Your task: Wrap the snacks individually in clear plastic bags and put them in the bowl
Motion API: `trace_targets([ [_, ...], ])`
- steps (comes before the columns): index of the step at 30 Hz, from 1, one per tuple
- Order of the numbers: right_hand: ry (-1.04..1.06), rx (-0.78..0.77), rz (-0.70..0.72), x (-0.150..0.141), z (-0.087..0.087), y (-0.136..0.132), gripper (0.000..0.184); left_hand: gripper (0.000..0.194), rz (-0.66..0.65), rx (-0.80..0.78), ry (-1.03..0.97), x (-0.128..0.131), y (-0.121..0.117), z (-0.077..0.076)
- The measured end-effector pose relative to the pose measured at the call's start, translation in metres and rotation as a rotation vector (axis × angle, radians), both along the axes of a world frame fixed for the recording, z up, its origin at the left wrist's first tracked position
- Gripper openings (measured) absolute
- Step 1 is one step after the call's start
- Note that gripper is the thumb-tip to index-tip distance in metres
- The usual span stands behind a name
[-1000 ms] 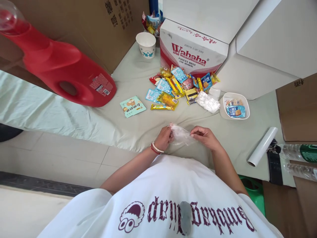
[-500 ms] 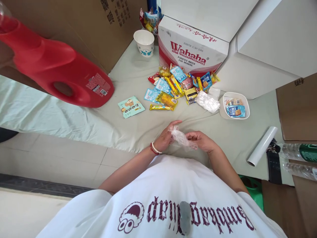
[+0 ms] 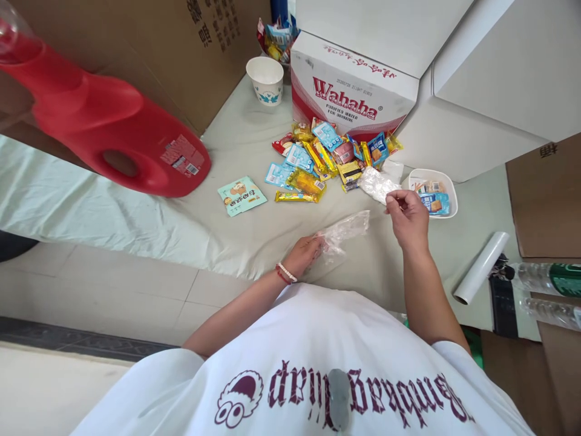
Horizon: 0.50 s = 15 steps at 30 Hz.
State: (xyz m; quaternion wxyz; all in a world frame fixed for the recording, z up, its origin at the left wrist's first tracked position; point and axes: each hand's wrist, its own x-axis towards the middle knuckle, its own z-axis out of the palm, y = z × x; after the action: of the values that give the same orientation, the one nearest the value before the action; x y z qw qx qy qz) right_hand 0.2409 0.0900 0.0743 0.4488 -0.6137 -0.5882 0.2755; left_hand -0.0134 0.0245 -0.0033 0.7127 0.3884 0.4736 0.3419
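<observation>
A thin clear plastic bag (image 3: 347, 231) hangs from the closed fingers of my left hand (image 3: 305, 254). Its free end reaches up and to the right, above the cloth. My right hand (image 3: 411, 221) is closed in a pinch at the near right end of a crumpled clear plastic bundle (image 3: 376, 183), hiding that end. Just behind this hand stands a white plastic tub (image 3: 455, 197) with small snack packets in it, partly covered by the fingers. Left of the bundle lies a heap of wrapped snacks (image 3: 324, 154) in yellow, blue and red.
A mint-green packet (image 3: 242, 195) lies at left. Behind are a paper cup (image 3: 265, 82) and a Wahaba-style water carton (image 3: 349, 91). A big red jug (image 3: 136, 133) leans in at left. At right lie a white roll (image 3: 481, 267), a black item (image 3: 503, 306) and plastic bottles (image 3: 544, 278).
My right hand has let go of the plastic bag and moved up and right to the crumpled bundle. The bag in my left hand now stretches out freely.
</observation>
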Motion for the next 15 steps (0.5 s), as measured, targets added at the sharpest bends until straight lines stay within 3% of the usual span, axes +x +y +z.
trace_targets([
  [1, 0.003, -0.012, 0.010, -0.005, -0.001, -0.006, 0.032, 0.056, 0.013, -0.022, 0.026, 0.001, 0.000, 0.000],
  [3, -0.002, -0.113, 0.167, -0.019, -0.005, -0.024, 0.041, 0.059, 0.040, -0.037, 0.098, 0.002, 0.000, -0.002],
  [5, -0.043, -0.187, 0.372, -0.037, -0.012, -0.044, 0.043, 0.060, 0.057, 0.009, 0.164, 0.002, 0.002, -0.004],
  [7, -0.095, -0.171, 0.451, -0.054, -0.021, -0.061, 0.043, 0.059, 0.062, 0.070, 0.200, 0.002, 0.003, -0.007],
  [11, -0.008, -0.156, 0.259, -0.065, -0.041, -0.067, 0.026, 0.063, 0.064, 0.035, 0.202, 0.003, 0.009, -0.011],
  [15, 0.325, -0.381, 0.040, -0.047, -0.058, -0.056, 0.028, 0.067, 0.141, -0.139, 0.096, 0.000, 0.015, -0.007],
])
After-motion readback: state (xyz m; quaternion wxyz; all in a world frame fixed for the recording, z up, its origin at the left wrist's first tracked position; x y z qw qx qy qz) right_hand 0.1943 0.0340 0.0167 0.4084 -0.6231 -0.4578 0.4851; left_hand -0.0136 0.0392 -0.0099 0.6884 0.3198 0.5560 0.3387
